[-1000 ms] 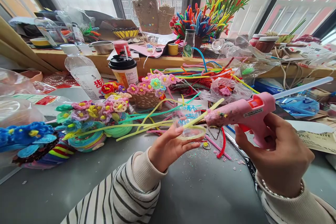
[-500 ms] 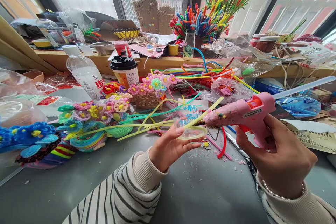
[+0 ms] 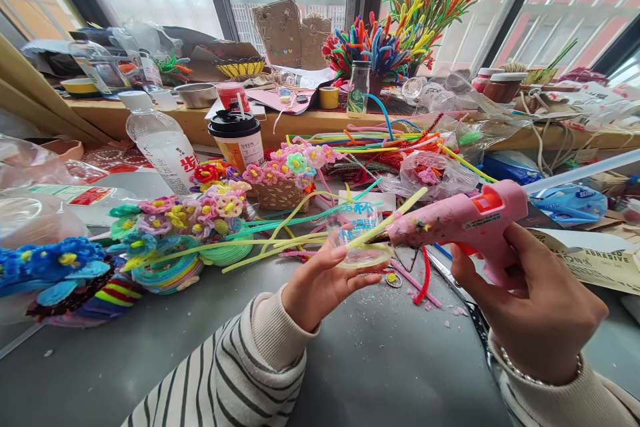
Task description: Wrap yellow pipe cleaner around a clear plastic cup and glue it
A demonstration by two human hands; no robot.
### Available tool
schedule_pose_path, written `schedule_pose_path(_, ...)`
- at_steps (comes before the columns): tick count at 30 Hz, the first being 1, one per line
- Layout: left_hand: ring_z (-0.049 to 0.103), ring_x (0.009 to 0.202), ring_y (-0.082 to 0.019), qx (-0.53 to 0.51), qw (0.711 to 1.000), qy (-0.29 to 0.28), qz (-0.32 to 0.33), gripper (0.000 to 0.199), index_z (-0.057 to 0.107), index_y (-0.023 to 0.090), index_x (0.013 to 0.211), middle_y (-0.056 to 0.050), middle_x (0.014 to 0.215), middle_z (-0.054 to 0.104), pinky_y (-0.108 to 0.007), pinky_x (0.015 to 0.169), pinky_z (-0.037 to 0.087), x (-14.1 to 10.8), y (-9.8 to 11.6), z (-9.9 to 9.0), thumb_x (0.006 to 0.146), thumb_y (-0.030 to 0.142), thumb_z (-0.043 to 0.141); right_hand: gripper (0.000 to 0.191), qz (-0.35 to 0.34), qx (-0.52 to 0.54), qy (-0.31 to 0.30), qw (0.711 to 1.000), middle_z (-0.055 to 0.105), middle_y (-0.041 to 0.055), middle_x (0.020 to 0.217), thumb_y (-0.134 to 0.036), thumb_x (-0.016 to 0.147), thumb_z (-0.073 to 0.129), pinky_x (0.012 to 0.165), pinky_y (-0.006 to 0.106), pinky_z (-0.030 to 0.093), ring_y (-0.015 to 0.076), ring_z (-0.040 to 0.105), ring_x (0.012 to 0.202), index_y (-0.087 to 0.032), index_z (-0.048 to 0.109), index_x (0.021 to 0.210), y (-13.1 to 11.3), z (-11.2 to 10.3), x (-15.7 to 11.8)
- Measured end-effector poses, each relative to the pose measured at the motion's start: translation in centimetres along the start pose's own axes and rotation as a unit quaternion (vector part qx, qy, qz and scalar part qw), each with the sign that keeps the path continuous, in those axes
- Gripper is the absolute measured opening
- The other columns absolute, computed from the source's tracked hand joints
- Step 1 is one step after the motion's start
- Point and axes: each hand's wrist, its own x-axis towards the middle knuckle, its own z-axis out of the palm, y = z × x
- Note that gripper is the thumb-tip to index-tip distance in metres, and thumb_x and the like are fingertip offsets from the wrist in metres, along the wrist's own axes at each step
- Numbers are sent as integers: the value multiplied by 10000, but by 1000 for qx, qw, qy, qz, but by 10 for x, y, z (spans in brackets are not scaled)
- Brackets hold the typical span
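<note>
My left hand (image 3: 325, 277) is closed around a small clear plastic cup (image 3: 356, 227) with blue printing, held tilted above the table. A pale yellow pipe cleaner (image 3: 395, 215) lies along the cup's near side, with my thumb close to it. My right hand (image 3: 535, 300) grips a pink hot glue gun (image 3: 463, 220) by its handle. The gun's nozzle reaches the cup and the pipe cleaner; its exact contact point is partly hidden. A long translucent glue stick (image 3: 585, 172) juts from the back of the gun.
Flower-decorated pots (image 3: 170, 240) stand at left, near a water bottle (image 3: 163, 143) and a lidded drink cup (image 3: 237, 140). Loose pipe cleaners (image 3: 370, 140) heap behind my hands. A red pipe cleaner piece (image 3: 424, 280) and scraps lie on the grey table (image 3: 380, 360).
The glue gun has shifted very slightly, its nozzle still at the cup. Both hands keep nearly the same position and hold.
</note>
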Motion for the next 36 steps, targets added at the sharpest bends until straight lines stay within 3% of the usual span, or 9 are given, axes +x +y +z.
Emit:
schedule_pose_path(6, 606, 951, -269, 0, 1000, 0, -1, 437, 380, 142, 1107, -127, 992, 639, -389, 868, 364, 0, 1, 0, 711, 229, 543, 349, 37, 19, -12, 999, 639, 45, 700, -387, 722, 564, 528, 341, 479, 192, 574, 495, -236, 542, 1036, -1, -2, 1)
schedule_pose_path(11, 606, 951, -267, -1, 1000, -1, 2, 449, 368, 153, 1130, -117, 991, 638, -391, 870, 358, -1, 1, 0, 717, 227, 528, 330, 55, 31, -22, 998, 632, 52, 706, -404, 723, 560, 536, 334, 474, 175, 550, 481, -218, 549, 996, -1, -2, 1)
schedule_pose_path(23, 613, 935, -269, -17, 1000, 11, 2, 676, 221, 122, 1234, -136, 988, 643, -363, 829, 393, -1, 1, 1, 676, 234, 586, 327, 146, 61, -69, 985, 547, 32, 606, -508, 695, 532, 535, 347, 451, 167, 492, 447, -214, 539, 837, -1, -5, 3)
schedule_pose_path(27, 609, 949, -276, -21, 1000, 15, 3, 592, 301, 128, 1181, -135, 1011, 638, -364, 830, 405, -1, 1, 1, 675, 222, 593, 306, 143, 54, -73, 986, 536, 31, 600, -497, 701, 533, 509, 326, 431, 158, 481, 450, -213, 529, 816, -1, -4, 3)
schedule_pose_path(32, 599, 975, -284, -28, 1000, 7, 7, 404, 417, 133, 1029, -137, 1023, 639, -358, 835, 419, 0, 2, -2, 682, 234, 596, 353, 92, 40, 11, 995, 502, 6, 533, -526, 690, 531, 399, 283, 352, 138, 447, 389, -208, 544, 843, 3, -1, 2)
schedule_pose_path(36, 598, 978, -280, -35, 999, 3, 8, 365, 434, 136, 989, -134, 1027, 640, -350, 826, 429, 0, 2, -3, 679, 233, 600, 352, 79, 33, 5, 996, 493, 6, 518, -517, 697, 526, 372, 278, 326, 136, 438, 372, -196, 551, 838, 5, 1, 1)
